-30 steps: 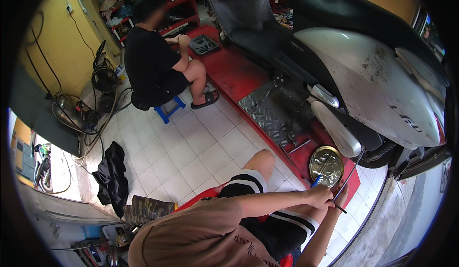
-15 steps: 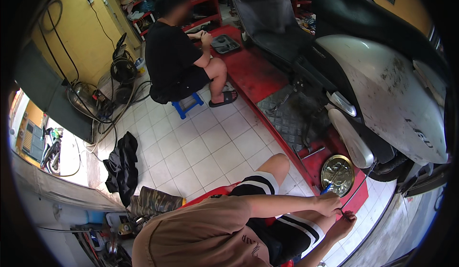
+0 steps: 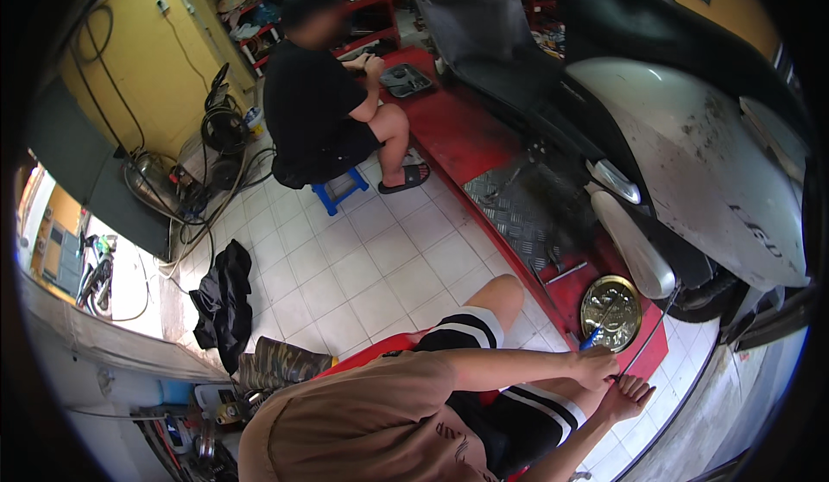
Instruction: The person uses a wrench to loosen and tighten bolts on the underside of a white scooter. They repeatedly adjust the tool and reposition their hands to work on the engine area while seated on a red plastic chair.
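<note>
Low at the right, my left hand (image 3: 594, 367) is closed, pinching near the lower end of a thin dark cable (image 3: 646, 333). My right hand (image 3: 629, 398) is just beside it, its fingers curled around the same end. The cable slants up from my hands toward the rear wheel of a silver scooter (image 3: 691, 154). Next to my left hand is a round gold-coloured tray (image 3: 633, 331) with shiny contents I cannot make out. A blue-handled tool (image 3: 592, 337) leans on the tray's rim. My fingers hide the cable's tip.
The scooter stands on a red platform (image 3: 466, 141) with a metal tread plate (image 3: 514, 214). A metal hand tool (image 3: 566, 275) lies near the tray. Another person (image 3: 315, 110) sits on a blue stool (image 3: 338, 192) by a black tray (image 3: 406, 79). Black cloth (image 3: 223, 296) lies on the tiles.
My right hand has turned and shifted slightly right, its fingers more curled over the cable's end. My left hand stays almost in place.
</note>
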The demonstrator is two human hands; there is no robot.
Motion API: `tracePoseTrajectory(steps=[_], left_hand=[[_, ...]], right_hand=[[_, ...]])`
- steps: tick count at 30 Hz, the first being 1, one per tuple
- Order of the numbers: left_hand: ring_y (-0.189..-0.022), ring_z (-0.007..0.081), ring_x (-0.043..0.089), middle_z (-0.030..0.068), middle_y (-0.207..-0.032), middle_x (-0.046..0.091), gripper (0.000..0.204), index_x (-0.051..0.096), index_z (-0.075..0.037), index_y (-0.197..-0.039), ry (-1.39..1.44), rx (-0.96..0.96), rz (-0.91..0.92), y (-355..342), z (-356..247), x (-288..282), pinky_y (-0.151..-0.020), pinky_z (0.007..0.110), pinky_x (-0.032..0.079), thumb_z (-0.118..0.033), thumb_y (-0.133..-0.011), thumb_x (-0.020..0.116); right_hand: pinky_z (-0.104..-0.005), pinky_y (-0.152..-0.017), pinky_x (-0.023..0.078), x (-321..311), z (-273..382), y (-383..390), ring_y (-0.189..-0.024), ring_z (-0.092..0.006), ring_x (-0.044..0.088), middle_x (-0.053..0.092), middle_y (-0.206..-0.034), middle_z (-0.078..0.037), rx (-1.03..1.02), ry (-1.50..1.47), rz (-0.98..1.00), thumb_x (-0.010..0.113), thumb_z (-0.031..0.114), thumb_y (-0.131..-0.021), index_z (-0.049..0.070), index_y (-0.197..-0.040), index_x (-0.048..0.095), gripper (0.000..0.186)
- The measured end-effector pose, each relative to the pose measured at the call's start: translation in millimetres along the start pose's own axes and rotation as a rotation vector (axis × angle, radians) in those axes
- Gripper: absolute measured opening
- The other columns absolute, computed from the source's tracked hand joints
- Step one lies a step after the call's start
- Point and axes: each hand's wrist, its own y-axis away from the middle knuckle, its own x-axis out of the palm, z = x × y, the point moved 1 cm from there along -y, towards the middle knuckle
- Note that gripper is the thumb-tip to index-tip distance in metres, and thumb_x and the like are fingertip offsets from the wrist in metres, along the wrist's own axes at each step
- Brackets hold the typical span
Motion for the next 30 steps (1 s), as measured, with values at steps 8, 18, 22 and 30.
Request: tracePoseTrajectory(steps=[8, 18, 22, 30], left_hand=[[-0.059, 0.0373, 0.063, 0.0206, -0.058, 0.060, 0.021, 0.065, -0.002, -0.058, -0.111, -0.261, 0.117, -14, 15, 18, -0.056, 0.046, 0.052, -0.021, -0.067, 0.066], [-0.048, 0.0325, 0.059, 0.0154, -0.051, 0.058, 0.021, 0.063, -0.006, -0.054, -0.073, -0.138, -0.025, -15, 3, 39, -0.053, 0.043, 0.049, -0.016, -0.073, 0.065], [-0.047, 0.0328, 0.057, 0.0143, -0.051, 0.057, 0.025, 0.058, -0.006, -0.052, 0.129, -0.103, -0.048, -9, 15, 57, -0.053, 0.044, 0.048, -0.018, -0.073, 0.065], [-0.054, 0.0342, 0.061, 0.0162, -0.055, 0.059, 0.022, 0.059, -0.004, -0.055, 0.204, -0.061, 0.128, -20, 14, 53, -0.056, 0.044, 0.050, -0.017, -0.072, 0.064]], right_hand=[[-0.0330, -0.048, 0.017, -11, -6, -11, -0.046, -0.0131, 0.016, 0.018, -0.050, 0.001, 0.155, 0.144, 0.187, 0.041, 0.028, -0.097, 0.013, -0.055, 0.022, 0.048], [-0.0312, -0.043, 0.016, -16, 15, -14, -0.042, -0.0118, 0.011, 0.016, -0.045, 0.001, 0.143, 0.186, 0.218, 0.041, 0.016, -0.086, 0.012, -0.052, 0.017, 0.042], [-0.0315, -0.042, 0.015, 3, 10, -15, -0.040, -0.0116, 0.013, 0.017, -0.043, 0.001, 0.123, 0.515, 0.237, 0.040, 0.021, -0.092, 0.012, -0.051, 0.018, 0.047], [-0.0324, -0.040, 0.013, 20, 15, -18, -0.038, -0.0128, 0.017, 0.024, -0.043, -0.001, 0.059, 0.531, 0.319, 0.044, 0.027, -0.093, 0.008, -0.047, 0.022, 0.055]])
